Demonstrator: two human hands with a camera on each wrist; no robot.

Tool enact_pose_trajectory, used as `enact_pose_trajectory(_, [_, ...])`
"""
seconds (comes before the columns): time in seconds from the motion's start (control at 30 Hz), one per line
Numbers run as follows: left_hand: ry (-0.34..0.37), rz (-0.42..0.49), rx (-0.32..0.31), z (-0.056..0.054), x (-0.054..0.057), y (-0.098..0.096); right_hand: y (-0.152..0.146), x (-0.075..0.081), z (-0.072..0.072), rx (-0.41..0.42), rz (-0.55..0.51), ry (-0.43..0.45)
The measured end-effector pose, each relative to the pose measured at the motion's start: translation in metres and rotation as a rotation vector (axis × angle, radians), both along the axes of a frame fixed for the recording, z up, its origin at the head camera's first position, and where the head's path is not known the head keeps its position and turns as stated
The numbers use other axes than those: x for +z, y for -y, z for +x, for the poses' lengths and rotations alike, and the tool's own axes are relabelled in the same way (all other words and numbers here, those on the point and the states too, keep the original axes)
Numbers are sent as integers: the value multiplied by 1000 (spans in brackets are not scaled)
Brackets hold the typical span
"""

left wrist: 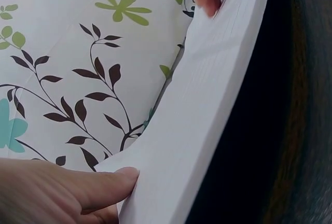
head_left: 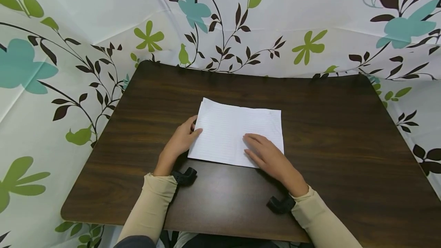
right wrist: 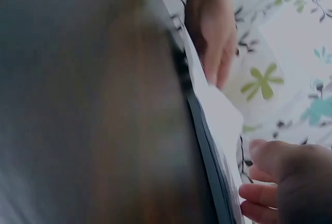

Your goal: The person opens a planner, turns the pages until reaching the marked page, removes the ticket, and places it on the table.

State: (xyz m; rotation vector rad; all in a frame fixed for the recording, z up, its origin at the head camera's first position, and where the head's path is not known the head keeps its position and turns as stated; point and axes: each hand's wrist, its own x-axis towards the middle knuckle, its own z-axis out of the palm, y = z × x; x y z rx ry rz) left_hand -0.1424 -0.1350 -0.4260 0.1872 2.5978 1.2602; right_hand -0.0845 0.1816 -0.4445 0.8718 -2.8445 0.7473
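A white lined notebook (head_left: 237, 129) lies open on the dark wooden table, its thick paper edge (left wrist: 212, 130) showing in the left wrist view. At its left side my left hand (head_left: 181, 137) pinches the edge, thumb on top of the page and the other fingers mostly hidden beneath. My right hand (head_left: 270, 158) is over the lower right part of the page, fingers extended and slightly spread. The right wrist view shows that hand (right wrist: 295, 177) close beside the layered pages (right wrist: 220, 125), thumb and fingers apart with nothing between them.
The brown table (head_left: 327, 144) reaches out on all sides of the notebook. Behind and beside it hangs a white curtain (head_left: 113, 7) with leaf and flower prints. Black wrist devices (head_left: 186, 177) sit under both wrists, close over the tabletop.
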Motion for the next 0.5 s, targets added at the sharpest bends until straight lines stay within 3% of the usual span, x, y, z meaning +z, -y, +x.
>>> enact_pose_trajectory(0.2, [3, -14, -8, -1, -1, 0, -21, 0, -13, -183, -57, 24])
enact_pose_trajectory(0.33, [6, -20, -11, -1, 1, 0, -33, -1, -23, -319, -103, 122])
enact_pose_trajectory(0.5, [12, -29, -18, -3, 1, 1, -45, -4, -32, -442, -72, 235])
